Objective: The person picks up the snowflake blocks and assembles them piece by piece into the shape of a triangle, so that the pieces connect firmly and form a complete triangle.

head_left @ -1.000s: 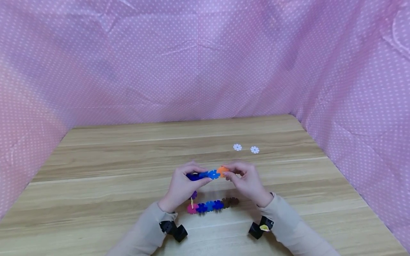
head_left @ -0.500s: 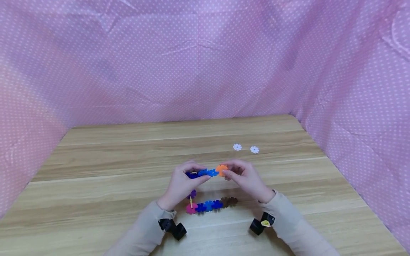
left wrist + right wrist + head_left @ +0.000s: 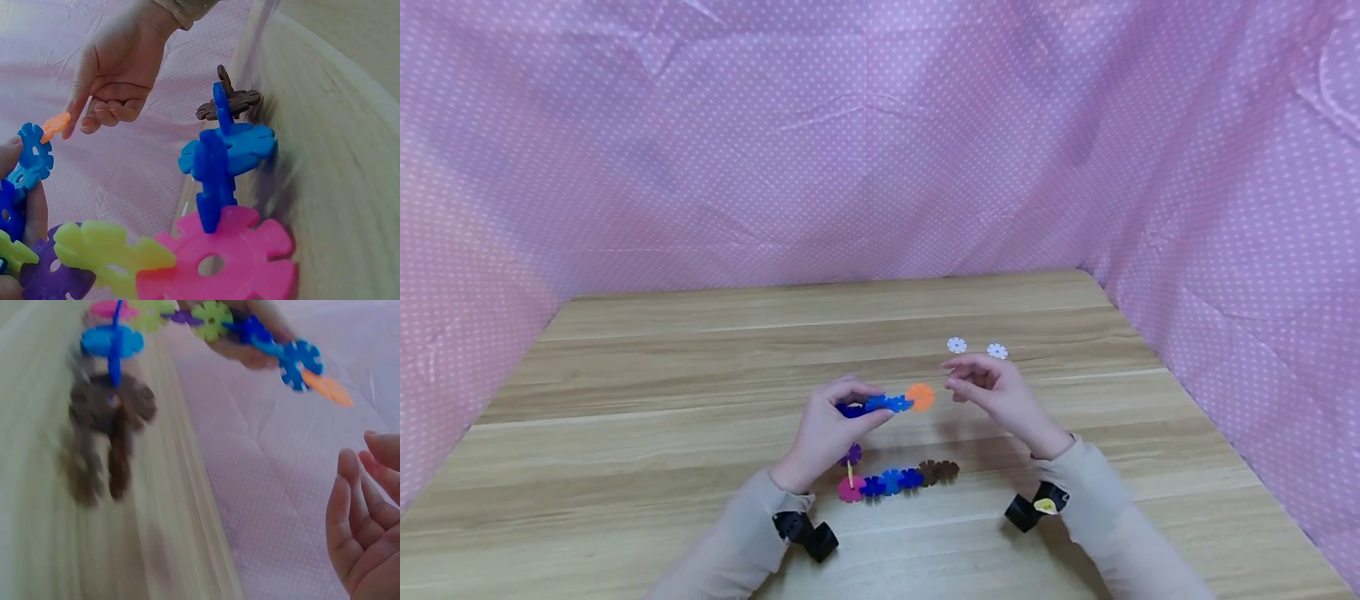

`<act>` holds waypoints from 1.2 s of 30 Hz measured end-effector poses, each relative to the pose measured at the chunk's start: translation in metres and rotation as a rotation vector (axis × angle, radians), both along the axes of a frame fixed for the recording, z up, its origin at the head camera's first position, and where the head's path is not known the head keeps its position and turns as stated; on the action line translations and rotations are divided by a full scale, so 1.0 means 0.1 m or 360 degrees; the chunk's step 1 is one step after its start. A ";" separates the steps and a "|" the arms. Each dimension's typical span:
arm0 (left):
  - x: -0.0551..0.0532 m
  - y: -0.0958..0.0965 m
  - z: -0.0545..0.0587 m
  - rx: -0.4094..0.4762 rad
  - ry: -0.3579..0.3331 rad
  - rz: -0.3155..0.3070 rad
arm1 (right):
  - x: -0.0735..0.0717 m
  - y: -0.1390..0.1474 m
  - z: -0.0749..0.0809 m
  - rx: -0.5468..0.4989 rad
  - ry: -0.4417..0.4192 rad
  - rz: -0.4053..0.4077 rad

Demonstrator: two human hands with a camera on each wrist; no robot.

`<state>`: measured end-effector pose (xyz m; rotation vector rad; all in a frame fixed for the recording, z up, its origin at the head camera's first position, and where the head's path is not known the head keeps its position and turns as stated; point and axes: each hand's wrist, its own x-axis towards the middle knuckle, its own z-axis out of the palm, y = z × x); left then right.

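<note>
A chain of slotted snowflake discs runs through the scene. My left hand point(image 3: 822, 427) pinches its upper arm by the blue discs point(image 3: 883, 403), raised over the table. An orange disc point(image 3: 921, 397) is slotted into the free end. In the left wrist view, yellow-green point(image 3: 81, 240) and purple discs point(image 3: 47, 275) lead down to a pink disc point(image 3: 250, 269). From there the lower arm continues through blue discs point(image 3: 891, 481) to brown discs point(image 3: 937, 472). My right hand point(image 3: 996, 398) is right of the orange disc, fingers loosely bent, holding nothing.
Two white snowflake discs point(image 3: 956, 345) lie on the wooden table point(image 3: 700, 367) beyond my right hand. Pink dotted cloth point(image 3: 850, 167) hangs behind and along both sides. A black wrist camera point(image 3: 805, 535) is strapped at each sleeve.
My right hand has let go of the orange disc and moved right and slightly away. The left hand keeps its hold on the chain, almost unmoved.
</note>
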<state>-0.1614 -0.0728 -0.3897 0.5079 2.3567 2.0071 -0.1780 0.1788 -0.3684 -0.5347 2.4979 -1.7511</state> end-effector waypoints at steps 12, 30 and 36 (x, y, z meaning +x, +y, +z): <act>0.02 0.01 0.02 0.0010 -0.0009 0.0011 | -0.19 0.24 0.07 0.0137 -0.0133 -0.0139; 0.02 0.01 0.01 -0.0016 -0.0084 0.0039 | -0.83 0.75 -0.24 0.0588 -0.0247 -0.0348; 0.02 0.00 0.01 0.0003 -0.0069 0.0033 | -0.90 0.78 -0.31 0.0823 -0.0219 -0.0260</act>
